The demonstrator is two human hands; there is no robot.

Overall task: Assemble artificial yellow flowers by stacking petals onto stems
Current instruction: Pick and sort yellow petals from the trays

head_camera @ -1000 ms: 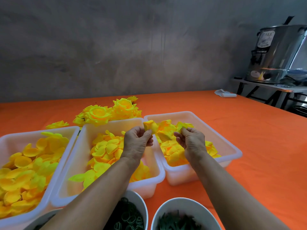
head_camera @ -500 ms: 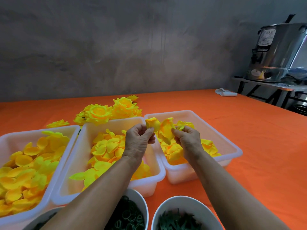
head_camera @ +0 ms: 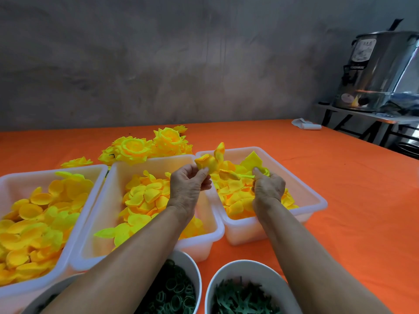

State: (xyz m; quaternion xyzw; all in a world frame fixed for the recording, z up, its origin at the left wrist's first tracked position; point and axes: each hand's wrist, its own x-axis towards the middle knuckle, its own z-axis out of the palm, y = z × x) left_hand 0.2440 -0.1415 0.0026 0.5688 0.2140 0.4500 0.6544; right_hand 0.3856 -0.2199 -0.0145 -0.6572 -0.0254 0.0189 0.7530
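Note:
My left hand [head_camera: 189, 185] pinches a small yellow flower bud [head_camera: 206, 163] above the gap between the middle tray [head_camera: 113, 214] and the right tray [head_camera: 317, 200]. My right hand [head_camera: 267, 188] pinches a yellow petal piece [head_camera: 255, 163] over the right tray, and the piece stretches across toward the bud. All three white trays hold loose yellow petals; the left tray [head_camera: 99, 175] is the fullest. Finished yellow flowers [head_camera: 145, 148] lie on the orange cloth behind the trays.
Two white bowls sit at the near edge: one with green rings [head_camera: 174, 293], one with green leaf pieces [head_camera: 242, 298]. A white roll [head_camera: 306, 124] lies at the far right of the orange table [head_camera: 340, 200]. A steel urn [head_camera: 381, 71] stands on a side stand.
My right hand has lifted a petal piece out of the right tray and spread it apart from the bud. My left hand has stayed in place, holding the bud.

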